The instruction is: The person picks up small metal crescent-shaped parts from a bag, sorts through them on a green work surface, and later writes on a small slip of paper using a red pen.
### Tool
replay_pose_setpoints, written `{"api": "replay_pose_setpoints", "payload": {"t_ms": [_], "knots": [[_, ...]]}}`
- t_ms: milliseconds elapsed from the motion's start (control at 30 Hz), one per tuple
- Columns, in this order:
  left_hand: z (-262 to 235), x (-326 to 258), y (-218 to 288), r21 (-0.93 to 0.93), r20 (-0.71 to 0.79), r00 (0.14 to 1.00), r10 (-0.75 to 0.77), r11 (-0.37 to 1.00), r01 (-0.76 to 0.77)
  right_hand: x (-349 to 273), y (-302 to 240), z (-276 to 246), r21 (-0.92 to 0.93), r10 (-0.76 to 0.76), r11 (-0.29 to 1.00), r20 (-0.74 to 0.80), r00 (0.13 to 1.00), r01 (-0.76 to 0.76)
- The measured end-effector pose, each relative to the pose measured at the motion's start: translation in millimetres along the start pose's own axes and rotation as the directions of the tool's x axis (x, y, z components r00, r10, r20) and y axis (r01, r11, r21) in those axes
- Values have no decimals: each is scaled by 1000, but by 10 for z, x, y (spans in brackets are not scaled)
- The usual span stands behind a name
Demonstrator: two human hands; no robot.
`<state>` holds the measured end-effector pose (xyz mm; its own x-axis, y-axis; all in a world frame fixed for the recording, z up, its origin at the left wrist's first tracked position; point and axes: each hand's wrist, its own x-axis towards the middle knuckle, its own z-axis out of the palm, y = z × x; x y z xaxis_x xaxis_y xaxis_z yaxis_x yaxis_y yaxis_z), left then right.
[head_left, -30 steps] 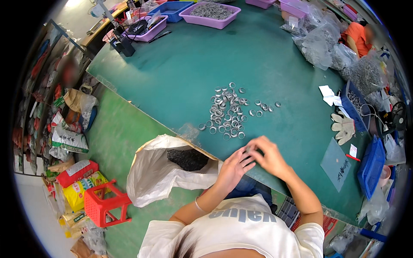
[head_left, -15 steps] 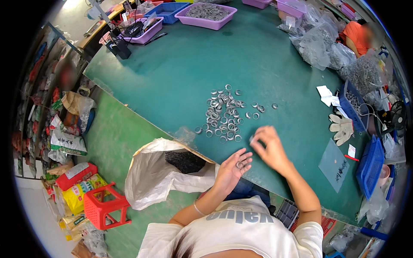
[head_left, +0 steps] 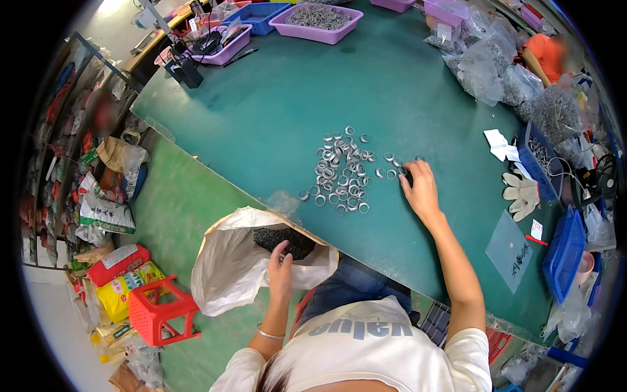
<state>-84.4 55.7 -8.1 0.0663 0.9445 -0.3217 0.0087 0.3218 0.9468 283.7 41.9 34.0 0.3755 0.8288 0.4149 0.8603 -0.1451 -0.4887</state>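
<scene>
My left hand [head_left: 281, 264] is over the mouth of a white-lined sack [head_left: 225, 274], beside a heap of small black pieces [head_left: 294, 243] inside it. Its fingers are spread and slightly bent, and I see nothing held in them. My right hand [head_left: 421, 189] rests on the green table with fingers curled down. Between its thumb and fingers shows something dark, too small to make out. A grey metal ring [head_left: 420, 158] lies at its fingertips. Left of that hand, many metal rings [head_left: 343, 171] lie in a loose pile.
Along the far side stand a pink tray of metal parts [head_left: 287, 31] and a blue tray [head_left: 261, 18]. To the right are a glove [head_left: 521, 195], a clear sheet [head_left: 508, 251], blue baskets [head_left: 563, 255] and plastic bags [head_left: 480, 68]. A red stool [head_left: 153, 313] stands on the floor.
My left hand has moved left and down from the table edge to the sack, and the ring in its palm no longer shows. My right hand has moved up to the rings' right side.
</scene>
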Motion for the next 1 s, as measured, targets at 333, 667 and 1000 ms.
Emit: {"api": "replay_pose_setpoints", "payload": {"t_ms": [333,667,1000], "knots": [[995,-395,706,-355,501,862,-72,891,281,-413,-808,-401,356,-290,913,215,932,202],[1250,-334,432,-376,767,603,-219,608,699,141,84,11,-28,-53,998,-57,997,51],[1302,-363,611,-487,633,679,-371,491,722,-388,-899,-518,531,-397,841,479,783,102]]}}
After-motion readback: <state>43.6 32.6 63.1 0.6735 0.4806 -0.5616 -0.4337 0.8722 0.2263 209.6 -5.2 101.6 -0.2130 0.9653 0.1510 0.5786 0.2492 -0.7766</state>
